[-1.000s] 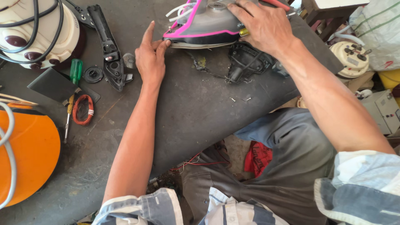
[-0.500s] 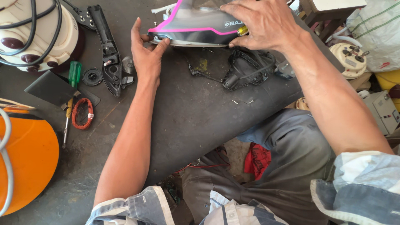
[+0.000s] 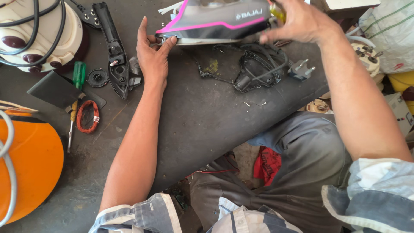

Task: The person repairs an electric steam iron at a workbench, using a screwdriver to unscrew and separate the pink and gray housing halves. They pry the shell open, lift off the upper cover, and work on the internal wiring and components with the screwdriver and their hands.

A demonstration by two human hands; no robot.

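Note:
A grey clothes iron (image 3: pixel 215 21) with a pink stripe is held tilted above the dark workbench (image 3: pixel 207 125). My left hand (image 3: pixel 152 56) supports its pointed tip from below, thumb against the soleplate. My right hand (image 3: pixel 297 21) grips its rear end from above. Under the iron lie a black plastic part with a coiled black cord (image 3: pixel 254 69) and a grey plug (image 3: pixel 300 71).
A long black handle piece (image 3: pixel 112 43), a black round knob (image 3: pixel 97 78), a green-handled screwdriver (image 3: pixel 77 82), a red wire coil (image 3: pixel 87 115) and a dark flat plate (image 3: pixel 56 89) lie left. A cream appliance (image 3: pixel 39 34) sits far left, an orange one (image 3: pixel 26 168) below.
The iron has been lifted and turned onto its side, uncovering the black part and plug beneath. My left hand slid under its tip; my right hand moved to its rear.

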